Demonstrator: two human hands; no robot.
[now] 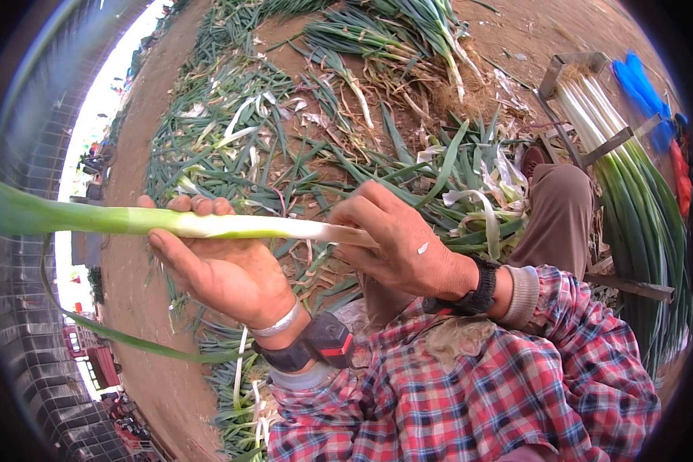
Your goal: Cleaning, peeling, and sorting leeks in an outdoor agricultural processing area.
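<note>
A long green onion lies crosswise in front of me, its green leaf end to the left and its white end to the right. It rests across the palm of my left hand, with the fingers curled up behind it and the thumb at its near side. My right hand is closed around the white root end, thumb and fingers pinching it; the tip is hidden there. One narrow leaf hangs from the left end and curves down below my left hand.
Trimmed leaves litter the brown ground. Untrimmed green onions with roots lie at the far side. A metal rack at right holds a bundle of cleaned green onions; blue and red plastic lie beside it. My bent knee is near it.
</note>
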